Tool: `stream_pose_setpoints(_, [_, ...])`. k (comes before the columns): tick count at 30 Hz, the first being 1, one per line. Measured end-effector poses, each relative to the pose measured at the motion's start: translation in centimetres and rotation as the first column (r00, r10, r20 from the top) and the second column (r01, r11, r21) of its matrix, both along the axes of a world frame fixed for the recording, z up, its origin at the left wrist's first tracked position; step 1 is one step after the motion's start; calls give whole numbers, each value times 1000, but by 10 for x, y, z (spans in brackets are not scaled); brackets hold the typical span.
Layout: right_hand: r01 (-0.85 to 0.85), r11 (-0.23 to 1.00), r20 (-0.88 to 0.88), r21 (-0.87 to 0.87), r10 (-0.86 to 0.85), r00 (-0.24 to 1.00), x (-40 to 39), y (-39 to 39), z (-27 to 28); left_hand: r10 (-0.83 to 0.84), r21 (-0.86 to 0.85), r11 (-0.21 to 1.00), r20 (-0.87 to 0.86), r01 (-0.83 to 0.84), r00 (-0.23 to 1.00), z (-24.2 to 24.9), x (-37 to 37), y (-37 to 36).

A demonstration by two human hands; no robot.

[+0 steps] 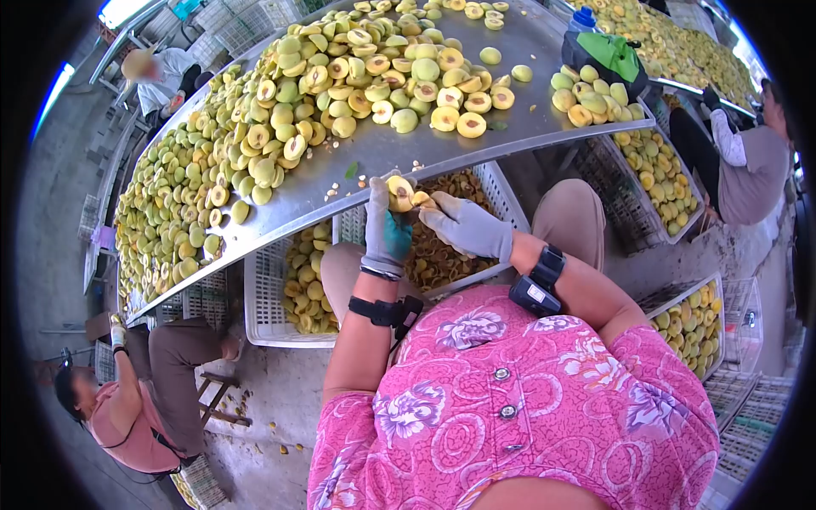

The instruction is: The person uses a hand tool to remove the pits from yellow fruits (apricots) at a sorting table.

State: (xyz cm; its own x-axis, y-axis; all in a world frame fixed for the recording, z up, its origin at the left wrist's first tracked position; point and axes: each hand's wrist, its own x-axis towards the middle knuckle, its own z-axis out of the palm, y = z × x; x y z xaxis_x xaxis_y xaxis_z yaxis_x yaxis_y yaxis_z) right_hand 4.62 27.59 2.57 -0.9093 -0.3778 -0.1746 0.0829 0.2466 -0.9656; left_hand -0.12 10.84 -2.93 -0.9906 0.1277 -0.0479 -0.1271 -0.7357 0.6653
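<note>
My left hand [388, 228], in a grey glove with a green patch, grips a yellow peach half [399, 194], its cut face and brown centre showing. My right hand [469, 226], also gloved, is closed right beside the fruit. At its fingertips a small orange-yellow piece [420, 198] touches or adjoins the peach half; whether a tool is there too is hidden. Both hands are just off the near edge of the metal table [340, 183]. Below them stands a white crate [503, 197] of brownish scraps.
Heaped peach halves [280, 110] cover much of the table. A crate of yellow halves [297, 280] stands at my left knee, with more crates [650, 183] to the right. A dark bag with green cloth [608, 59] sits on the table. Co-workers sit left [136, 416] and right [752, 166].
</note>
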Motion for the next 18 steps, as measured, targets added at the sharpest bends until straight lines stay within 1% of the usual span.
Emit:
stream_pose_setpoints(1, [31,994,-181,103,-12,983,-1,-1,-1,-23,-29,999,-26,23,999,-1,1,1])
stream_pose_setpoints(2, [31,994,-181,102,-12,983,-3,-1,-3,-24,-30,999,-26,23,999,-2,1,2])
stream_pose_setpoints(4, [44,980,-375,193,33,926,-8,0,-12,-31,-107,994,-23,29,999,3,5,7])
stream_pose_setpoints(8, [59,982,-418,182,23,908,-9,2,-18,-38,-104,994,-8,37,999,3,6,13])
stream_pose_setpoints(10, [27,975,-449,219,77,890,-8,4,-15,-48,-142,989,-14,46,999,-3,3,10])
stream_pose_setpoints(11, [26,975,-448,220,77,891,-8,5,-17,-47,-141,989,-13,45,999,-6,2,8])
stream_pose_setpoints(13, [56,961,-536,271,102,838,-9,5,-20,-77,-231,971,-42,65,996,-6,2,6])
stream_pose_setpoints(18, [37,948,-528,315,142,837,-11,8,-21,-82,-309,948,-22,71,996,-5,1,4])
